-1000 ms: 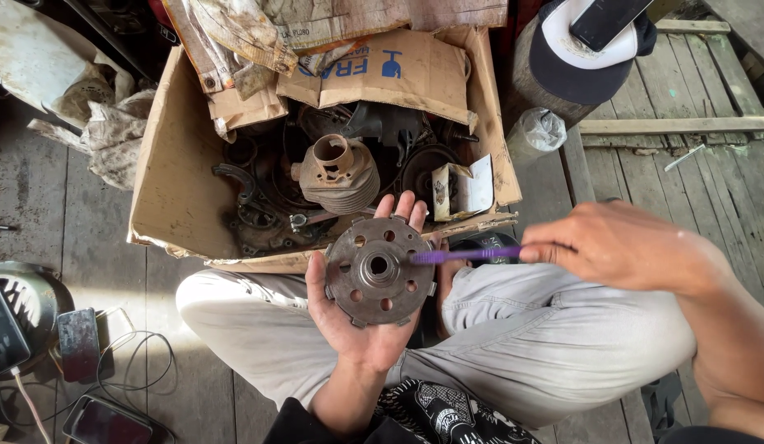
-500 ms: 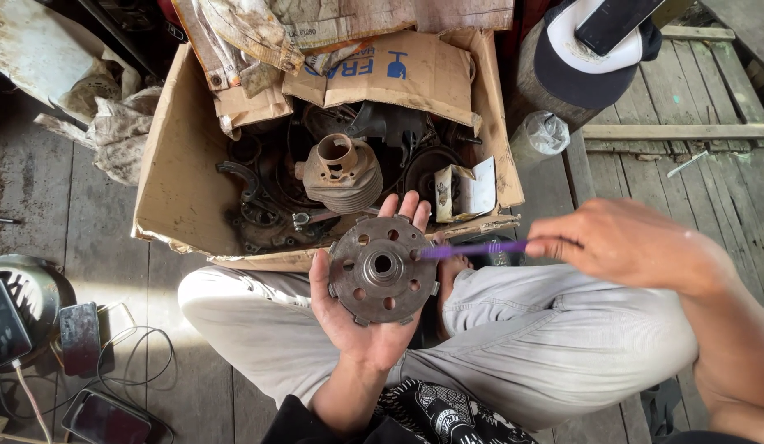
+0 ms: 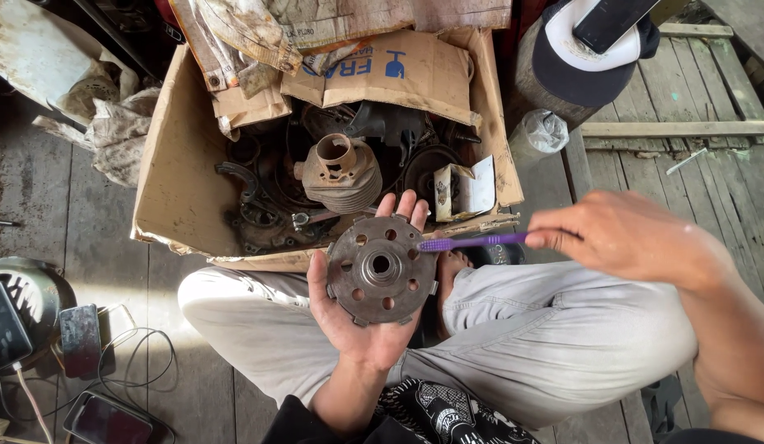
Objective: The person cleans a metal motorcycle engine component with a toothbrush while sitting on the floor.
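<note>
My left hand (image 3: pixel 361 325) lies palm up over my lap and cradles a round, rusty metal clutch disc (image 3: pixel 381 266) with a ring of holes and a central hub. My right hand (image 3: pixel 624 238) grips the handle of a purple toothbrush (image 3: pixel 472 242). The brush head touches the disc's right edge near my left fingertips. Both hands hover above my crossed legs in light grey trousers.
An open cardboard box (image 3: pixel 180 177) just beyond my knees holds greasy engine parts, among them a finned cylinder (image 3: pixel 342 173). A cap with a dark phone on it (image 3: pixel 591 49) sits at the back right. Phones, a charger and cables (image 3: pixel 86 362) lie on the wooden floor at left.
The toothbrush has shifted slightly to the right along the disc, from near the hub to its right edge. My left hand keeps the disc in place.
</note>
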